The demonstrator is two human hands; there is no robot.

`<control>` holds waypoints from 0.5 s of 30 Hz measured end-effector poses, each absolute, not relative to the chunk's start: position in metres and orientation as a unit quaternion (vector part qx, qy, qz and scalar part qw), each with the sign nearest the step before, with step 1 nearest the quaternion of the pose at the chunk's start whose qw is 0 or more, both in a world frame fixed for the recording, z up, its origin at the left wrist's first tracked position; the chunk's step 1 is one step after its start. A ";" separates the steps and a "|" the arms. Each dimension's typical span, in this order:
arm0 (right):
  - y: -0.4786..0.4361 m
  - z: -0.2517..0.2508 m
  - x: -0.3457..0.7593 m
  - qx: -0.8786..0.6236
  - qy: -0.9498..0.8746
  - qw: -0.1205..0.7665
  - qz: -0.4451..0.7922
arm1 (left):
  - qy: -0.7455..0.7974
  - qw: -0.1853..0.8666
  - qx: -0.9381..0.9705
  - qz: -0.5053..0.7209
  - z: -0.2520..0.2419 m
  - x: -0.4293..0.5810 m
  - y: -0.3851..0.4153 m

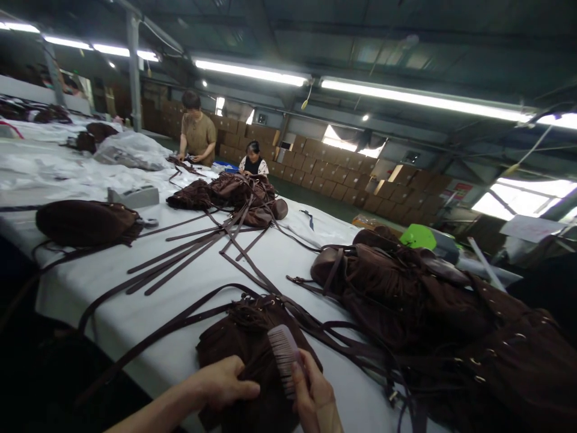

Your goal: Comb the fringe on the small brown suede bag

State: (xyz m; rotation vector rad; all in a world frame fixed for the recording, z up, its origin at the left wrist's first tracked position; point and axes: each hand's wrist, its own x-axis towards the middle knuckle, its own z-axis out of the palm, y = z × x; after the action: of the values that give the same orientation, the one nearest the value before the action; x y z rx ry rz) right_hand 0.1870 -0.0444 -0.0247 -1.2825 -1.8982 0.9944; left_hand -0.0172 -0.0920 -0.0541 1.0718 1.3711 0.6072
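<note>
Right fingers gripping comb, bag just beneath. Left fingers on bag, curled; can't tell if pinching it. More bags right of fingers, on bench.

Comb: pale plastic, smooth, faint sheen on the back. Bag under it: dark brown cloth, soft-napped, matt, suede-like. Straps: smooth, leather-like, dull sheen. Eyelets on the right-hand pile: bright metal, glossy. Table cover: white, smooth, matt; cloth or paper, cannot tell. Clear sack: thin plastic, crinkled, shiny. Grey holder: hard plastic look, satin. Boxes: brown cardboard, matt.
</note>
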 end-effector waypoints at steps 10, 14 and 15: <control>-0.035 0.033 0.169 -0.490 -0.798 0.226 0.270 | 0.579 0.373 0.645 0.332 -0.002 -0.036 -0.091; -0.039 0.034 0.130 -0.465 -0.845 0.108 0.241 | 0.602 0.239 0.701 0.300 0.020 -0.034 -0.078; -0.038 0.030 0.123 -0.460 -0.832 0.113 0.288 | 0.604 0.227 0.703 0.299 0.023 -0.034 -0.076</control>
State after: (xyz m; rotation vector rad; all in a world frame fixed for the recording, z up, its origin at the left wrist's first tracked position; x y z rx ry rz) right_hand 0.1229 -0.0384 0.0299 -1.3501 -2.4410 0.8454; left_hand -0.0336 -0.0762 0.0229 1.9377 1.6650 0.8237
